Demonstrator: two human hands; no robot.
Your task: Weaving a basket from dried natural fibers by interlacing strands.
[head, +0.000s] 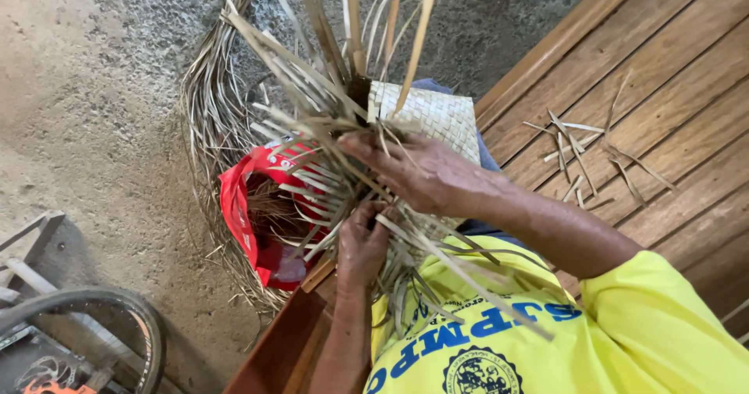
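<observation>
Woven mat (pixel 437 117) is light, pliant; your left hand (pixel 363 242) and right hand (pixel 421 172) pinch loose strips (pixel 312 183) near its edge

Pale tan woven mat (pixel 437 117) with a checkered plait, red bag (pixel 250 222), yellow shirt (pixel 624 339) with blue print.

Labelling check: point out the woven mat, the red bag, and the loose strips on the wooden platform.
woven mat (pixel 437 117), head view, flat plaited face.
red bag (pixel 238 207), head view, left rim.
loose strips (pixel 581 156), head view, middle of the scatter.

open red plastic bag (pixel 248 221), on ground
</observation>
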